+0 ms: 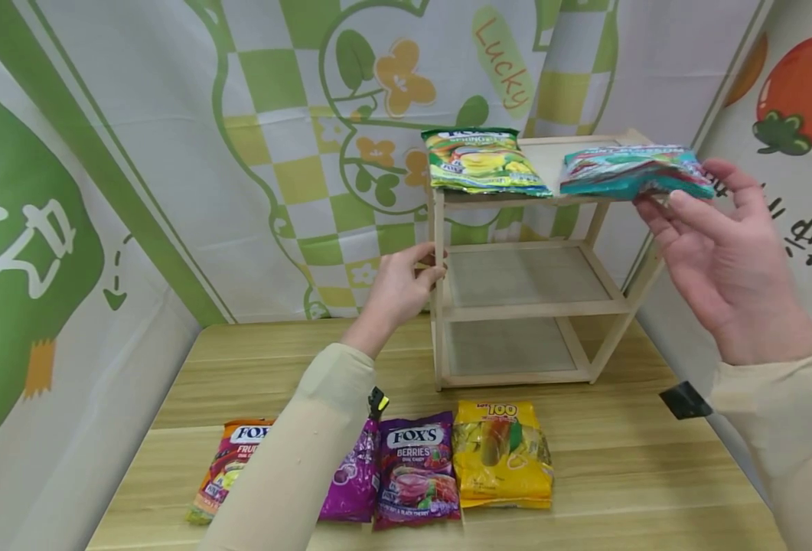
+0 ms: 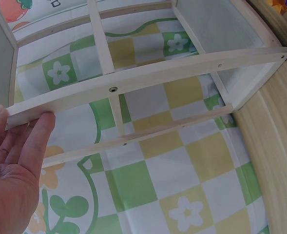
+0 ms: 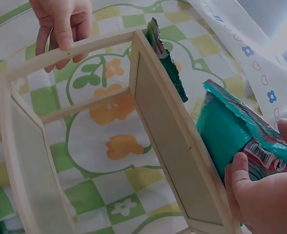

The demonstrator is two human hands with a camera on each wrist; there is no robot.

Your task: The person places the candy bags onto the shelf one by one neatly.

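Observation:
A three-tier wooden shelf (image 1: 536, 310) stands on the table. My left hand (image 1: 406, 289) grips its left front post, thumb on one side and fingers on the other, as the left wrist view also shows. At the top right, my right hand (image 1: 736, 252) holds a teal candy bag (image 1: 633, 172) by its right end, thumb in front. In the right wrist view that teal bag lies against the top tier, with fingers (image 3: 240, 175) under its near side. On the top tier's left side rests a green and yellow candy bag (image 1: 484, 162).
In front of the shelf lie an orange-red Fox's bag (image 1: 229, 467), partly behind my left forearm, a purple bag (image 1: 353, 478), a Fox's Berries bag (image 1: 415, 471) and a yellow bag (image 1: 502, 455). A printed curtain (image 1: 275, 99) hangs behind the wooden table (image 1: 619, 467).

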